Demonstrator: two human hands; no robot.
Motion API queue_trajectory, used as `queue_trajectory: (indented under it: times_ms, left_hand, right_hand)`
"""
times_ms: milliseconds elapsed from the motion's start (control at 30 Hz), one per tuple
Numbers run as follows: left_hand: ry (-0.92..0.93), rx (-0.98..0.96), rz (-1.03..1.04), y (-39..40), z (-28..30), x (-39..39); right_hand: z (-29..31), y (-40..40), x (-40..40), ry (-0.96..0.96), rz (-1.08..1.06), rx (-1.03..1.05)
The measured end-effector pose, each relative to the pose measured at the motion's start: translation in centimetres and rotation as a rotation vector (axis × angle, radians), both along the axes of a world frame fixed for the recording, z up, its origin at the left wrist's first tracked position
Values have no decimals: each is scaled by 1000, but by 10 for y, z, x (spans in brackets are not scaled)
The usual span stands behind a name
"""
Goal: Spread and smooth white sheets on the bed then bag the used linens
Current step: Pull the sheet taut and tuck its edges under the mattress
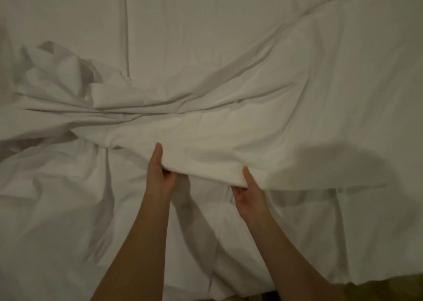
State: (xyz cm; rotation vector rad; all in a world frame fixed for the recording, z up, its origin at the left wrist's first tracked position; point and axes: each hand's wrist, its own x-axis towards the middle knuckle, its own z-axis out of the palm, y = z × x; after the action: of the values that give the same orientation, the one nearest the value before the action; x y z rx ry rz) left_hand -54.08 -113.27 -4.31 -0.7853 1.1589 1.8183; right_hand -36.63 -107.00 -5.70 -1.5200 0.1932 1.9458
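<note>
Both forearms enter from the near edge of the bed [377, 275]; the left hand [160, 177] and right hand [249, 193] meet the folded near edge of the white sheet [229, 136], which lies crumpled across the bed and runs away from the person; left hand: thumb on top of the fold, fingers [168, 171] curled beneath, holding cloth; right hand: thumb over the edge, fingers [237, 192] tucked under, likewise gripping; the two hands stand apart along that edge, the left slightly farther up the bed than the right. Long axis of the held fold runs crosswise, left to right; the bulk of the sheet lies beyond the fingers, with a bunched heap [59, 72] at the far left of the fold. Judgement: spreading is at an early stage; the left hand is nearer the heap and would need to draw that side out; bagging not yet begun.
</note>
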Motion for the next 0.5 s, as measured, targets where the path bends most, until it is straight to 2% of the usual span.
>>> queue_trajectory:
  times_ms: [133, 300, 400, 500]
  left_hand:
    - [128, -145, 92, -46, -12, -16]
    - [23, -452, 150, -83, -27, 18]
    - [-25, -337, 142, -70, -24, 10]
    - [35, -287, 122, -55, -15, -8]
  right_hand:
    - [4, -10, 0, -60, -54, -21]
    - [-1, -23, 9, -242, -13, -91]
    - [3, -19, 1, -225, 73, -77]
    - [8, -18, -6, -224, 126, -53]
